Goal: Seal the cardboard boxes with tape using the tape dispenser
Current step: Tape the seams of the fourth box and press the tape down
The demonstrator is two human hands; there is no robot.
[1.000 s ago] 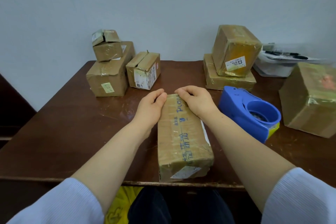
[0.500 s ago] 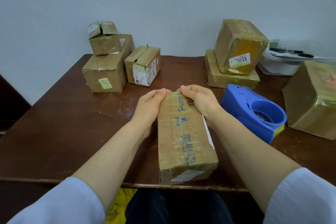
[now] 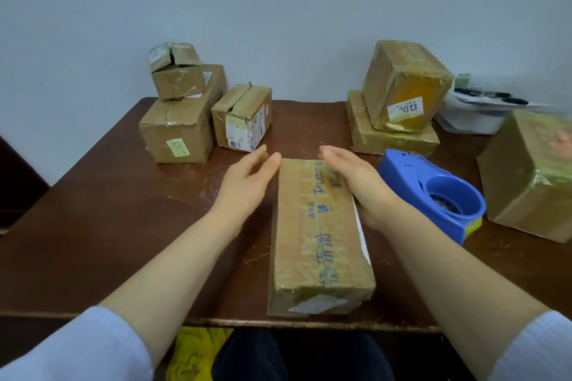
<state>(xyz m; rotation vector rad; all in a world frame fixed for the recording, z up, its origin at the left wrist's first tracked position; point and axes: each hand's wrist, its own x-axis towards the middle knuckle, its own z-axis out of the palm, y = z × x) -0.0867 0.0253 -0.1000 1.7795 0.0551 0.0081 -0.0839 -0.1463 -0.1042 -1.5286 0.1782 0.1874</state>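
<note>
A long taped cardboard box (image 3: 318,238) with blue print lies lengthwise on the brown table (image 3: 108,226), its near end at the front edge. My left hand (image 3: 247,182) is beside the box's far left corner, fingers straight, holding nothing. My right hand (image 3: 353,179) is along the box's far right side, fingers straight, covering part of that corner. The blue tape dispenser (image 3: 433,192) sits on the table just right of my right hand, untouched.
At the back left stand a large box (image 3: 179,130) with a small box (image 3: 178,71) on top, and another box (image 3: 243,117) beside them. At the back right a flat box (image 3: 393,136) carries a tilted box (image 3: 405,86). A big box (image 3: 532,173) and white bag (image 3: 473,114) fill the right.
Both hands had their fingers curled over the far end of the long box; they have now let go and straightened, drawn slightly apart on either side of that end.
</note>
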